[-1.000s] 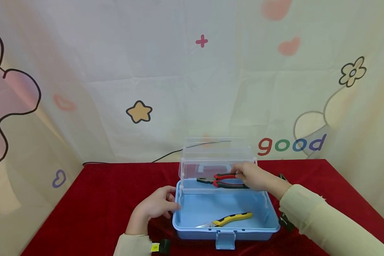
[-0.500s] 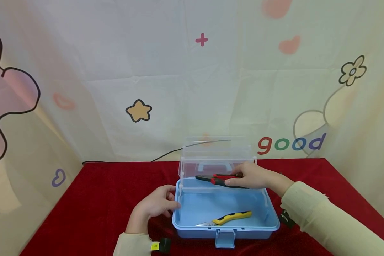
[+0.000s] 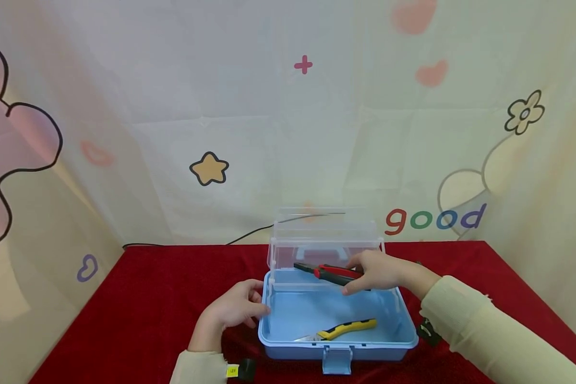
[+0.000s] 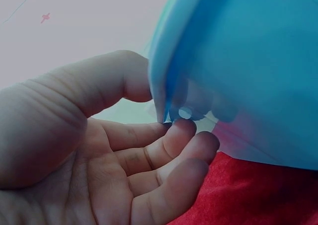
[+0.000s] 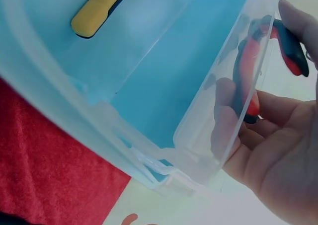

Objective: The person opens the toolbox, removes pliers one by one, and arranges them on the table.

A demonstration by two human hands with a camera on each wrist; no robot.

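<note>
Red-and-black pliers [image 3: 333, 274], handles gripped between right fingers [image 3: 352, 287], nose projecting beyond, left fingers [image 3: 257, 309] pinching blue toolbox [image 3: 288, 352] rim

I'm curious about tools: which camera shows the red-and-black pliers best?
The head view: it shows the pliers from tips to handles, though the right hand covers part. The right wrist view shows mainly their handles, one partly through clear plastic; the left wrist view shows none of them.

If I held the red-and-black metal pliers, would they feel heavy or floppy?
The red-and-black metal pliers may feel rather heavy: their dark nose looks solid. Probably not floppy, but the two spread handles might swing together.
</note>
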